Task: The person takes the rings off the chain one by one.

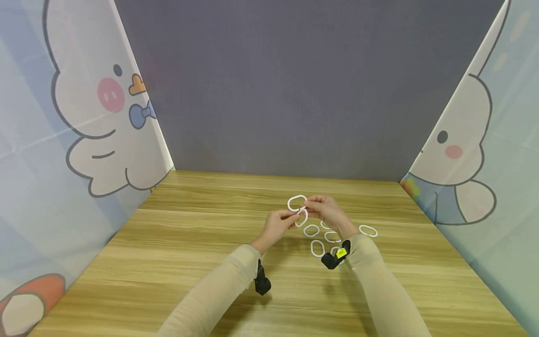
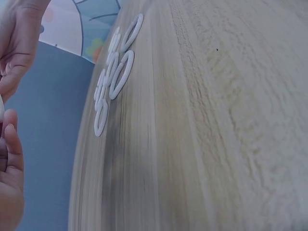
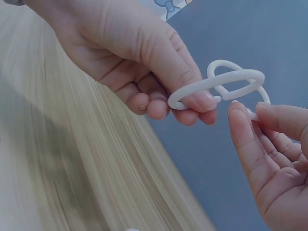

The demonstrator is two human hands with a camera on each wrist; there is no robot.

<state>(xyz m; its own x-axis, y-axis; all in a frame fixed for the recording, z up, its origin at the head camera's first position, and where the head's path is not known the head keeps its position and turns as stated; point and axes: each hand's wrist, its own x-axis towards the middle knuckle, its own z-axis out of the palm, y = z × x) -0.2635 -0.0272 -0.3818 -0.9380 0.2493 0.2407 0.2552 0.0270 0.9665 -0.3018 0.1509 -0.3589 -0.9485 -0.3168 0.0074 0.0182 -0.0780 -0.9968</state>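
Observation:
Two white oval plastic links are held up over the table, one crossing the other. My left hand pinches the lower link between thumb and fingers. The upper link is pinched at its right end by my right hand. In the right wrist view, the left hand comes from the upper left, its link passing in front of the right hand's link. A small gap shows in the ring near the fingertips. Both hands are partly cut off in the left wrist view.
Several more white links lie on the wood-grain table, among them a link near the hands and a link farther right. Part of the group is hidden by the right forearm. A grey panel and printed cloth sides enclose the table.

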